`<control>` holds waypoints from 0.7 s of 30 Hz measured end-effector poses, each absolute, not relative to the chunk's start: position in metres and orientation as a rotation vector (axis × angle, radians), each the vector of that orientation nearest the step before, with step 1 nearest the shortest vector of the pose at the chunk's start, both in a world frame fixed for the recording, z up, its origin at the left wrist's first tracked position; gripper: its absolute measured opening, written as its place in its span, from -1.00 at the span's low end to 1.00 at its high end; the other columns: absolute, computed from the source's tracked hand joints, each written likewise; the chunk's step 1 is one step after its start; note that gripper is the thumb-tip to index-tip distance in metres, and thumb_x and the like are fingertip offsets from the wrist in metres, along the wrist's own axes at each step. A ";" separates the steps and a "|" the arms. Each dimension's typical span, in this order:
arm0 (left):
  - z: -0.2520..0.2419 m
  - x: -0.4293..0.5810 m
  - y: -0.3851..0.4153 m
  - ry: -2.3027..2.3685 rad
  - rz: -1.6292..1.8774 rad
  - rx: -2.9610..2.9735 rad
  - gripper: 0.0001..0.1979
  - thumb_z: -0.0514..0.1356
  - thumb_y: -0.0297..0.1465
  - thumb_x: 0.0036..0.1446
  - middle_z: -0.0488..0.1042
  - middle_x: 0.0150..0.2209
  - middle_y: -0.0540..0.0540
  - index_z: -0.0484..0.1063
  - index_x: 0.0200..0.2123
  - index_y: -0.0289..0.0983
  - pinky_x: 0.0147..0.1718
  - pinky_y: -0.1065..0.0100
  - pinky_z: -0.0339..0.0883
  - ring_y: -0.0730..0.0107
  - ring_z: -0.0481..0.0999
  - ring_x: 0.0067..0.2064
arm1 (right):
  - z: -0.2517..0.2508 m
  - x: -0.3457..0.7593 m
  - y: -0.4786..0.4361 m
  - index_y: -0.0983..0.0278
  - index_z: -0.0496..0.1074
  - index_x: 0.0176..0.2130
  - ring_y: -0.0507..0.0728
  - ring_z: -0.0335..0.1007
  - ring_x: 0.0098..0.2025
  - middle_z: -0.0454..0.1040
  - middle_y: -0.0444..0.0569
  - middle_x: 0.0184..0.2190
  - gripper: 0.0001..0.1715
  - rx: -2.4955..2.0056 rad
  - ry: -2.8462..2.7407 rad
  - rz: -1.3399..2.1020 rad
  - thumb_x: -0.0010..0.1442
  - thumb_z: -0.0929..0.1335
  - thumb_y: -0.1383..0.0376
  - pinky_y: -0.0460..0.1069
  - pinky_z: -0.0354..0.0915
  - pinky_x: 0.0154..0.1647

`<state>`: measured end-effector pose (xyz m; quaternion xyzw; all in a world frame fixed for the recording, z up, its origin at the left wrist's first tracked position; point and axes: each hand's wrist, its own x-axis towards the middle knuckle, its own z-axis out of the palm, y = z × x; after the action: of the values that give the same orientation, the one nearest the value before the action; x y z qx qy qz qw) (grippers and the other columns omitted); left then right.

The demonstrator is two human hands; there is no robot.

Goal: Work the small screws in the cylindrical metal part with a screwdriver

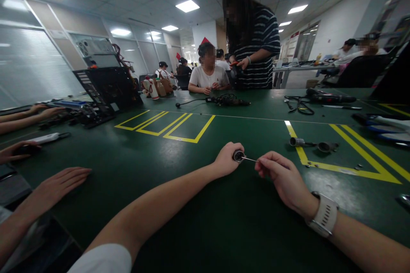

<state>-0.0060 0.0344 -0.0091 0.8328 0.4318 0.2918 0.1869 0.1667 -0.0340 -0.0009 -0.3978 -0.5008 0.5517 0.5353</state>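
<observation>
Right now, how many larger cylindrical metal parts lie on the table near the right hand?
2: the left part lies across a yellow strip; the right part lies inside the tape outline.

Bright ceiling panels (187,6), soft glare on dim tabletop (246,132).

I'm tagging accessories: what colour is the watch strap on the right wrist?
The watch strap is pale beige, in the head view.

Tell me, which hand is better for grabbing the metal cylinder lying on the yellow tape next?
Probably the right hand: it's closer to the metal cylinder, though it pinches a thin metal rod. The left hand is farther away, holding a round metal part.
</observation>
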 end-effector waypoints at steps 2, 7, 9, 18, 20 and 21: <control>-0.008 -0.005 0.034 1.234 0.813 2.331 -0.92 0.19 -0.44 0.01 0.30 -0.41 0.03 0.31 -0.42 -0.28 -0.35 0.42 0.16 0.43 0.30 -0.33 | -0.002 0.166 -0.034 0.26 0.41 -0.46 0.06 0.30 -0.43 0.43 -0.10 -0.49 -0.83 -0.924 -1.171 1.318 0.08 0.36 0.21 -0.02 0.22 -0.40; -0.006 -0.005 0.032 1.271 0.770 2.309 -0.95 0.18 -0.45 0.03 0.33 -0.39 0.01 0.32 -0.42 -0.28 -0.36 0.41 0.17 0.42 0.30 -0.32 | -0.007 0.166 -0.036 0.24 0.41 -0.43 0.08 0.29 -0.40 0.41 -0.10 -0.47 -0.81 -0.992 -1.298 1.177 0.12 0.34 0.18 0.00 0.21 -0.37; -0.006 -0.005 0.031 1.284 0.768 2.299 -0.95 0.18 -0.46 0.02 0.32 -0.39 0.00 0.32 -0.42 -0.27 -0.36 0.42 0.17 0.42 0.30 -0.31 | -0.008 0.168 -0.036 0.23 0.41 -0.41 0.08 0.30 -0.38 0.41 -0.11 -0.45 -0.81 -0.999 -1.336 1.161 0.13 0.33 0.18 0.00 0.22 -0.36; -0.011 -0.006 0.036 1.161 0.841 2.336 -0.91 0.19 -0.42 0.01 0.29 -0.43 0.03 0.31 -0.43 -0.28 -0.38 0.42 0.15 0.44 0.29 -0.35 | -0.003 0.167 -0.031 0.27 0.42 -0.47 0.06 0.29 -0.46 0.43 -0.08 -0.52 -0.85 -0.886 -1.067 1.398 0.05 0.38 0.24 -0.02 0.20 -0.44; -0.012 -0.006 0.036 1.162 0.844 2.327 -0.91 0.19 -0.41 0.02 0.30 -0.42 0.02 0.31 -0.42 -0.28 -0.37 0.42 0.16 0.44 0.29 -0.35 | -0.003 0.167 -0.030 0.27 0.41 -0.48 0.06 0.28 -0.47 0.43 -0.08 -0.53 -0.85 -0.881 -1.035 1.395 0.04 0.38 0.24 -0.03 0.20 -0.46; -0.012 -0.006 0.036 1.174 0.842 2.321 -0.92 0.19 -0.41 0.02 0.30 -0.41 0.02 0.31 -0.42 -0.28 -0.37 0.42 0.16 0.44 0.29 -0.35 | -0.004 0.167 -0.030 0.26 0.41 -0.48 0.06 0.28 -0.47 0.43 -0.09 -0.52 -0.85 -0.887 -1.044 1.369 0.04 0.38 0.23 -0.03 0.20 -0.45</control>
<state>-0.0059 0.0361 -0.0117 0.8315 0.4204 0.3015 0.2025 0.1670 -0.0304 -0.0037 -0.3772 -0.4441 0.5826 0.5666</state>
